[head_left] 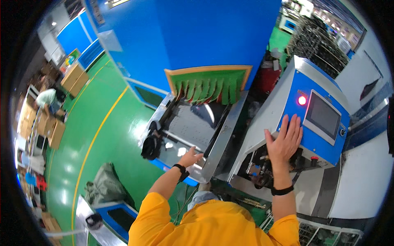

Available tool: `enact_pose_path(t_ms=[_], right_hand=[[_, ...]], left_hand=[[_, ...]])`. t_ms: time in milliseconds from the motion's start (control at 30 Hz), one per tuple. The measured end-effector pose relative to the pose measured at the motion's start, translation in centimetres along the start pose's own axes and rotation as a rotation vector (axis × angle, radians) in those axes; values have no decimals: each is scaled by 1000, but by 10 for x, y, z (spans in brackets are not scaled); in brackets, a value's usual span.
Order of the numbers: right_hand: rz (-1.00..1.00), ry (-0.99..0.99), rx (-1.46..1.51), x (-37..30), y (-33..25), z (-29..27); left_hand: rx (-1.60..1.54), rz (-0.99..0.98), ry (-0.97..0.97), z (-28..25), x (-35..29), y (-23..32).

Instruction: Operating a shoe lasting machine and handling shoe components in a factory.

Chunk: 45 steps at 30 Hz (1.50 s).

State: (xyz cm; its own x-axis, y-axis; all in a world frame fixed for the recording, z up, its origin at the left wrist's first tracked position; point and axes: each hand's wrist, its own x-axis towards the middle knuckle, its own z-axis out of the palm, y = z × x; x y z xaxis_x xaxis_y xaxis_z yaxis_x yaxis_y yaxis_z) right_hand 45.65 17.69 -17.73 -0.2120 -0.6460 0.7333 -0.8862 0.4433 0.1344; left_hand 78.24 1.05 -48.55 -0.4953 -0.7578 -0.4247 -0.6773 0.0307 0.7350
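My right hand (286, 137) lies with its fingers stretched out over the blue front panel (296, 115) of a control box, below a lit red lamp (302, 100) and left of a dark screen (322, 115). My left hand (191, 157) is over the near end of a conveyor (189, 123); its fingers are partly apart and nothing shows in them. Whether it touches the surface I cannot tell. The belt comes out of a blue machine (197, 33) under a green strip curtain (211, 84). A dark, glossy curved piece (205, 115) lies on the belt by the curtain.
A black bundle (152, 141) rests on the conveyor's left edge. Below the panel are a red knob (314, 159) and open machinery (258, 168). A grey sack (107, 184) stands on the green floor at left. Another person (50, 101) bends over boxes farther left.
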Motion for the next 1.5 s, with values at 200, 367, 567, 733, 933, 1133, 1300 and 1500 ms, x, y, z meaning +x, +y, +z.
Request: enact_pose_path(t_ms=[200, 367, 567, 733, 933, 1133, 1300, 1500], right_hand=[[-14, 182, -114, -14, 1, 34], [-33, 160, -172, -17, -1, 41], [-51, 170, -131, -14, -5, 42], [-16, 223, -104, -10, -3, 43], [96, 133, 489, -45, -37, -7], [779, -483, 1400, -44, -95, -77], [974, -873, 1958, -86, -1, -69], [1020, -1049, 2155, -230, 43, -149]], left_hand=[[-235, -230, 258, 10, 173, 69], [-212, -445, 478, 16, 282, 103], [-211, -266, 525, 13, 263, 66], [-1146, -48, -36, -51, 147, 70], [-1091, 186, -27, -34, -88, 135], [-170, 718, -36, -7, -245, 180], [-499, 242, 215, 1, -268, 184], [-1059, 142, -278, 22, -269, 222]])
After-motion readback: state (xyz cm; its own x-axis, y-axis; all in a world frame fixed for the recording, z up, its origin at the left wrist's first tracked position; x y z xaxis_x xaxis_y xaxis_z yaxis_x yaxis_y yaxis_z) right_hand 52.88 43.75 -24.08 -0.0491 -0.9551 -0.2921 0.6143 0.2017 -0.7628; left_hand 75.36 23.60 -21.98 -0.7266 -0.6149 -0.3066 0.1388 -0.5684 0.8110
